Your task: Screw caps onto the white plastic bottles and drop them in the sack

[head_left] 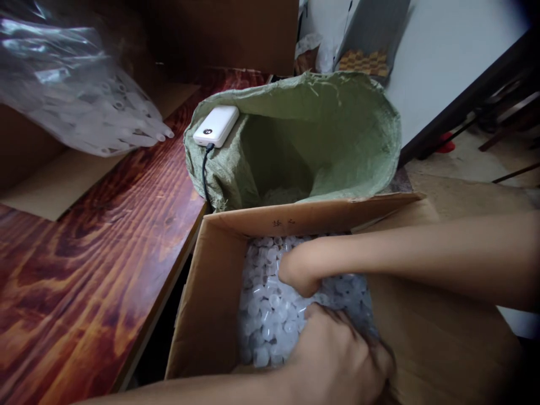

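An open cardboard box (219, 315) holds a heap of small translucent plastic caps (270, 315). My right hand (300, 275) reaches in from the right and curls down into the caps like a fist, its fingertips buried. My left hand (337, 360) comes in from the bottom edge and lies on the caps just below the right hand. Only its back shows, and its fingers are blurred and hidden at the right side of the heap.
A green woven sack (363, 140) stands open behind the box, with more caps deep inside. A white power bank (216, 126) with a black cable rests on its rim. Left is a red-brown wooden table (93, 270) with a clear bag of plastic tubes (88, 107) and flat cardboard (46, 185).
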Action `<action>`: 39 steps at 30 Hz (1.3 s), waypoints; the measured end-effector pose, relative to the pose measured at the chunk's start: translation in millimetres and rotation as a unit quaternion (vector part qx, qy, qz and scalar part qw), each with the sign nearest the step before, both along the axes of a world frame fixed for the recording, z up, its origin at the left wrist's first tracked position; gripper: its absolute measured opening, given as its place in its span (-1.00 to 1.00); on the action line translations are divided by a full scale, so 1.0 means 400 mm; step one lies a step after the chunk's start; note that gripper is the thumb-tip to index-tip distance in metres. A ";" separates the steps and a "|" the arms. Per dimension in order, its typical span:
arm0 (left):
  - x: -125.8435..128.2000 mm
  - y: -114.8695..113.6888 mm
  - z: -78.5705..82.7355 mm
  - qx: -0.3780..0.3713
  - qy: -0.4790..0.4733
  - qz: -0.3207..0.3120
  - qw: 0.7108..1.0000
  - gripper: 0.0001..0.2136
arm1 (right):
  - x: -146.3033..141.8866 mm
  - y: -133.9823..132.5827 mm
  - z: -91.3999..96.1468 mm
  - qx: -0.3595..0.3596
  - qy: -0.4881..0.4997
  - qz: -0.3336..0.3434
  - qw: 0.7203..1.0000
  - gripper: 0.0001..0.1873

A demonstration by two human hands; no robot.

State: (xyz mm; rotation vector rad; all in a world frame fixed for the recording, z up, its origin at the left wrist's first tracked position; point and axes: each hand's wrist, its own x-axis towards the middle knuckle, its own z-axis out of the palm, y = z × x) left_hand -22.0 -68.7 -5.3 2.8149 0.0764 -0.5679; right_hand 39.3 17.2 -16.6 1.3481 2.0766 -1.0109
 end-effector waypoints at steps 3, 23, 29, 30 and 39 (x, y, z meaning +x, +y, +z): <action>-0.058 0.016 -0.011 0.011 -0.082 0.049 0.995 -0.82 | -0.027 0.026 0.058 -0.085 -0.028 0.113 0.990 -0.96; -0.336 0.198 0.093 -0.273 -0.475 0.696 0.464 -0.81 | -0.003 0.030 0.257 -0.038 0.374 -0.205 0.904 -0.81; -0.327 0.207 0.093 -0.190 -0.469 0.699 0.505 -0.73 | -0.024 -0.006 0.226 -0.006 0.432 -0.202 0.879 -0.89; -0.323 0.206 0.096 -0.181 -0.476 0.707 0.490 -0.72 | -0.025 -0.010 0.219 0.014 0.438 -0.206 0.875 -0.89; -0.290 0.191 0.094 -0.236 -0.486 0.736 0.408 -0.71 | -0.017 -0.029 0.206 0.310 0.393 -0.093 0.861 -0.88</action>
